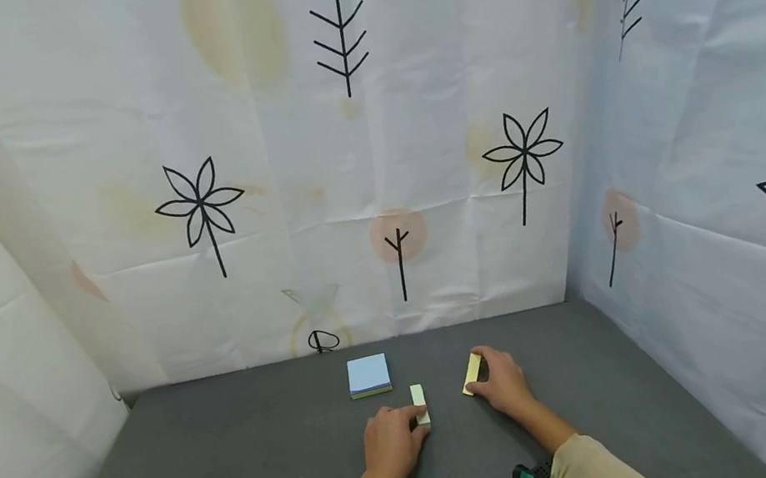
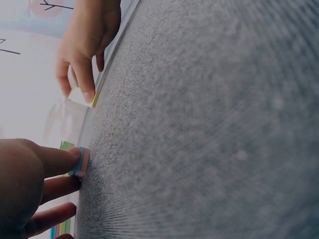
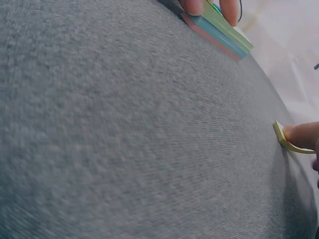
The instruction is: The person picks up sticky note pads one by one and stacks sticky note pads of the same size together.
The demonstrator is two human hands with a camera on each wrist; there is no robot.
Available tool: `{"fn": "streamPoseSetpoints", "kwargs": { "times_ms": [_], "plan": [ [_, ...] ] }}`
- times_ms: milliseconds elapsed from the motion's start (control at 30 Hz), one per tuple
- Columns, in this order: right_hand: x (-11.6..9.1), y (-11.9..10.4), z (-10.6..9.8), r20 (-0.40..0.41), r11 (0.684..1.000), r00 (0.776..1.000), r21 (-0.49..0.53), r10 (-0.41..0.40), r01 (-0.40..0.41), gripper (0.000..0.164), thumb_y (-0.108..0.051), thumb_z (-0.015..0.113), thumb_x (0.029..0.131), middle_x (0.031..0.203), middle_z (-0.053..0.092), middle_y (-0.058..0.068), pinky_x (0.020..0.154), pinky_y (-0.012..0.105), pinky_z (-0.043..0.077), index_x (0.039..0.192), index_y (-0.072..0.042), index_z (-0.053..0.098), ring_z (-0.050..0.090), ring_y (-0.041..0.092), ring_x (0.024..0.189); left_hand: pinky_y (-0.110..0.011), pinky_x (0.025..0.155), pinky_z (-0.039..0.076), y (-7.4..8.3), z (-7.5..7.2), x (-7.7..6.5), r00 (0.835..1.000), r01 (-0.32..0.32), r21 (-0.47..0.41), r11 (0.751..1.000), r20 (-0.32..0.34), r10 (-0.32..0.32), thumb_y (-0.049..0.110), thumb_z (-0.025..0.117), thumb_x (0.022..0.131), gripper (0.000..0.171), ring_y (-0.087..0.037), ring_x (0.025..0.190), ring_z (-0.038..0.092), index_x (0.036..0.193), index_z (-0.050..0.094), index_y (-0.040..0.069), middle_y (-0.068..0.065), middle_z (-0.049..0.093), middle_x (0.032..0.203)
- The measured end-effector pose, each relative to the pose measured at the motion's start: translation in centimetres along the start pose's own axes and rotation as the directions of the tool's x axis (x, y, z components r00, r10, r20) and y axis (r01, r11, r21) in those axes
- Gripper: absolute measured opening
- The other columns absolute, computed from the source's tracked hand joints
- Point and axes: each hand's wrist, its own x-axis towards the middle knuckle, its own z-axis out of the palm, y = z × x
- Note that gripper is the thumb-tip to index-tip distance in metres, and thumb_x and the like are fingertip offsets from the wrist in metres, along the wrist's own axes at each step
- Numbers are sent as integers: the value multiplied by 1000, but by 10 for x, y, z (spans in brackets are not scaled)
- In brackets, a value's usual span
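Near the middle of the table, my left hand (image 1: 390,444) pinches a narrow stack of sticky notes (image 1: 419,399) between thumb and fingers. Green, blue and pink layers show along the stack's side (image 3: 219,31) in the right wrist view. To its right, my right hand (image 1: 504,384) holds a narrow yellow sticky note pad (image 1: 472,374) by its two ends. That yellow pad (image 3: 283,137) bends slightly under a fingertip in the right wrist view. A gap of bare table separates the two narrow pads.
A square stack of sticky notes (image 1: 368,374), light blue on top, lies behind my left hand. A small black device with a green face (image 1: 529,477) is beside my right sleeve. White patterned curtains (image 1: 368,148) enclose the grey table (image 1: 238,466) at back and sides.
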Motion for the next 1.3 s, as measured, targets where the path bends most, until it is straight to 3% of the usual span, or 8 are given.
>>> {"fn": "streamPoseSetpoints", "kwargs": {
  "times_ms": [233, 367, 467, 700, 967, 1133, 1300],
  "plan": [
    [-4, -6, 4, -24, 989, 996, 116, -85, 87, 62, -2, 81, 75, 89, 59, 3, 71, 41, 46, 129, -5, 52, 57, 21, 78, -42, 67, 45, -1, 0, -1, 1000, -20, 29, 999, -13, 20, 27, 84, 73, 28, -20, 79, 62, 100, 78, 26, 6, 73, 86],
    [-4, -9, 4, -71, 970, 980, 146, -184, 193, 58, 6, 77, 74, 85, 59, 2, 61, 34, 48, 126, -2, 52, 58, 14, 71, -40, 66, 44, -1, -1, 0, 1000, -23, 39, 999, -8, 23, 27, 84, 73, 27, -20, 76, 62, 99, 78, 26, 5, 73, 84],
    [-3, -14, 3, -82, 963, 974, 152, -210, 220, 54, 7, 74, 76, 85, 60, 3, 59, 33, 48, 125, -3, 54, 59, 12, 70, -40, 65, 44, -1, -1, 0, 1000, -23, 42, 999, -9, 23, 27, 84, 73, 27, -19, 76, 62, 99, 79, 26, 5, 72, 84],
    [4, -32, 2, -39, 972, 991, 197, -126, 131, 48, 0, 75, 80, 85, 62, 1, 63, 34, 50, 125, -7, 59, 63, 15, 72, -40, 65, 45, 0, -1, 0, 1000, -28, 52, 998, -9, 28, 27, 84, 73, 27, -19, 76, 62, 99, 78, 26, 5, 72, 84],
    [7, -45, 10, -34, 960, 991, 249, -126, 131, 46, -2, 75, 82, 84, 61, 0, 59, 32, 49, 125, -8, 60, 63, 17, 72, -41, 64, 45, -1, -1, 0, 1000, -25, 47, 999, -2, 25, 26, 85, 72, 27, -18, 72, 60, 98, 78, 25, 6, 71, 81],
    [10, -52, 15, -18, 938, 996, 334, -85, 86, 46, -1, 75, 82, 82, 62, 1, 62, 33, 49, 125, -4, 60, 63, 19, 74, -41, 64, 45, 0, -1, 1, 1000, -15, 49, 999, 16, 14, 27, 85, 72, 28, -16, 69, 58, 99, 78, 26, 6, 70, 80],
    [15, -58, 21, 5, 896, 1000, 443, -31, 25, 46, 1, 74, 82, 79, 64, 4, 61, 32, 50, 125, 2, 58, 65, 19, 72, -40, 64, 45, -1, 1, 2, 999, -16, 54, 998, 30, 15, 28, 84, 73, 29, -16, 69, 57, 101, 77, 26, 6, 70, 81]
  ]
}}
